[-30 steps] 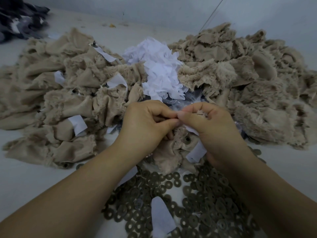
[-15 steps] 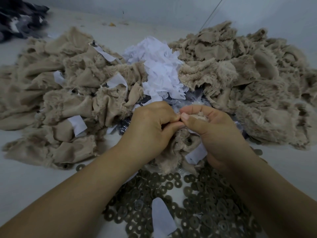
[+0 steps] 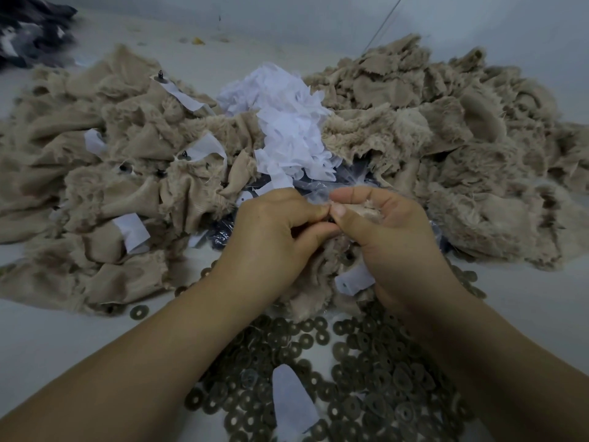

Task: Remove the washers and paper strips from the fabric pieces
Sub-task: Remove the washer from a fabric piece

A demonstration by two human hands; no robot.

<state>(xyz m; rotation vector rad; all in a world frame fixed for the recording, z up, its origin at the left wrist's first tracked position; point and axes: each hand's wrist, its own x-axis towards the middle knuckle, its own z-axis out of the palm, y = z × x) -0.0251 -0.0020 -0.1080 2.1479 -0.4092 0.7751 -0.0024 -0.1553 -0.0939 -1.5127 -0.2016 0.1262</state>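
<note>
A pale tabletop (image 3: pixel 38 339) carries everything, and a plain pale wall rises behind it; a dark, blurred heap (image 3: pixel 28 30) sits far off beyond the left hand. Two big mounds of tan fabric pieces flank the hands: the left mound (image 3: pixel 105 173) bears paper strips and small dark studs, so it looks unprocessed, while the right mound (image 3: pixel 446 148) shows none. Straight beyond the hands lies a pile of white paper strips (image 3: pixel 287 122), and nearer the person, under the wrists, a spread of dark washers (image 3: pixel 366 378).

The step in hand appears to be stripping one piece. The left hand (image 3: pixel 271 237) and right hand (image 3: pixel 389 237) meet thumb to thumb, both clenched on a tan fabric piece (image 3: pixel 309 288) that hangs between and below them, a paper strip (image 3: pixel 355 279) dangling from it beside the right wrist. What the fingertips pinch is hidden. Next, probably, the washer must be worked free with a firm pull apart, then the strip slipped off and each dropped on its pile.
</note>
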